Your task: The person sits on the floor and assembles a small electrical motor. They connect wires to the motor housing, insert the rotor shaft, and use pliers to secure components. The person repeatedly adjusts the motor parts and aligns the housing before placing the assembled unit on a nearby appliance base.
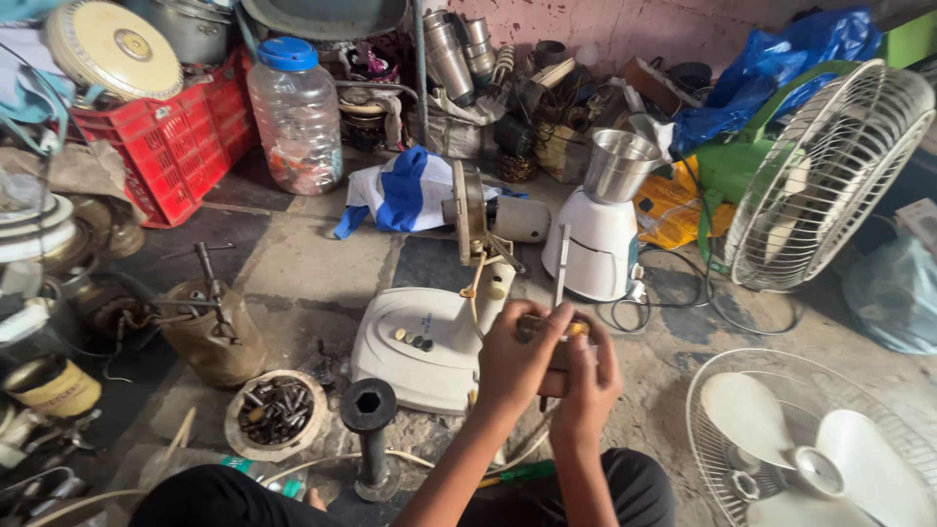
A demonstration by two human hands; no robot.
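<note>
My left hand (518, 357) and my right hand (586, 376) are clasped together around a small brownish tool handle (558, 379) with a yellow tip. A thin metal shaft (561, 265) rises from between the fingers. Both hands hover over the right edge of a white fan base (415, 342) with dark push buttons. The fan's motor head (488, 217) stands on its neck just behind the base, with a yellowish cable running down to it.
A white mixer base with a steel jar (607, 220) stands right of the motor. Fan guards (830, 171) and a bladed fan (815, 449) lie on the right. A bowl of bolts (275, 412), black socket wrench (371, 429), red crate (171, 141) and plastic jar (296, 115) are on the left.
</note>
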